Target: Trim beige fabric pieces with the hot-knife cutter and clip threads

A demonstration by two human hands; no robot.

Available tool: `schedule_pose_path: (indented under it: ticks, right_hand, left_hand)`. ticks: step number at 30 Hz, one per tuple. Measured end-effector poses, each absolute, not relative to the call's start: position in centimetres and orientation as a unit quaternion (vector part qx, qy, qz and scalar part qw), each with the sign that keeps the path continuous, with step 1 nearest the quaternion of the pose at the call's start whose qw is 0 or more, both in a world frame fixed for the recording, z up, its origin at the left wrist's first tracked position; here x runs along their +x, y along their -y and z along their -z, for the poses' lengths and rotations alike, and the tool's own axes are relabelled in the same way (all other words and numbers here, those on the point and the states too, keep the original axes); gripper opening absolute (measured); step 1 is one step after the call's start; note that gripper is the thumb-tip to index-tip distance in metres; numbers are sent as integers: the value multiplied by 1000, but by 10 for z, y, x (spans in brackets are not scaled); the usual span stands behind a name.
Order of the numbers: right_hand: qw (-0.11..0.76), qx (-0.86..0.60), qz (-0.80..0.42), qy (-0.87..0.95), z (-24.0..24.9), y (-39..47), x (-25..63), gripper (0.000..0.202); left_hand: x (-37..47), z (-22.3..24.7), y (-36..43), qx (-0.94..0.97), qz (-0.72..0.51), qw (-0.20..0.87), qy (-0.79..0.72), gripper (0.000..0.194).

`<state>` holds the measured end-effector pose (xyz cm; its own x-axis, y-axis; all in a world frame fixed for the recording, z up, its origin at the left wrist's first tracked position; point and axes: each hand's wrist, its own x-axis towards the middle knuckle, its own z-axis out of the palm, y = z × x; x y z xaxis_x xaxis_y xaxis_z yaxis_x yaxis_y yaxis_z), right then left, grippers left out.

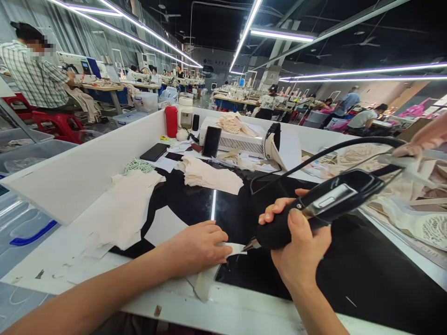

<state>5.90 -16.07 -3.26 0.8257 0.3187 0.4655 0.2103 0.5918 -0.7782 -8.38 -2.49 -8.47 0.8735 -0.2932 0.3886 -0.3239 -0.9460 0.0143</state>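
My right hand [302, 249] is wrapped round a black corded handheld cutting tool [324, 204] with a metal tip. The tool slants down to the left, and its tip [252, 244] meets the right end of a narrow white strip [239, 249]. Low over the table, my left hand [199, 246] has its fingers together and grips the strip's left part, hiding it. A white sheet [165, 226] lies beyond that hand. Cut cream fabric pieces [122, 209] are piled to the left, with another stack [211, 175] farther back on the black work surface [377, 260].
White side panels [87, 163] border the table. Toward the back are phones [211, 142], a red cylinder [171, 122] and a white machine [240, 142]. Another person's hand [428, 135] reaches in at right, near the tool's cord [335, 148]. Lace and fabric [433, 228] lie right.
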Motion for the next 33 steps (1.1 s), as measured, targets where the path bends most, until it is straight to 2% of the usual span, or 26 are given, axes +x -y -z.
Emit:
schedule_pose_path:
  ticks: [11,23,33]
  right_hand:
    - [831,-474,-17,290,36,161,55,39]
    - [821,-506,20,262,38,183,38,43]
    - [827,-500,22,254,39,188,27,42]
  left_hand:
    - [-84,85,24,963,-208,64,161,12]
    - [-99,97,46,984,-113,136,23,40]
    - [-109,96,54,990,-120,72,21,26]
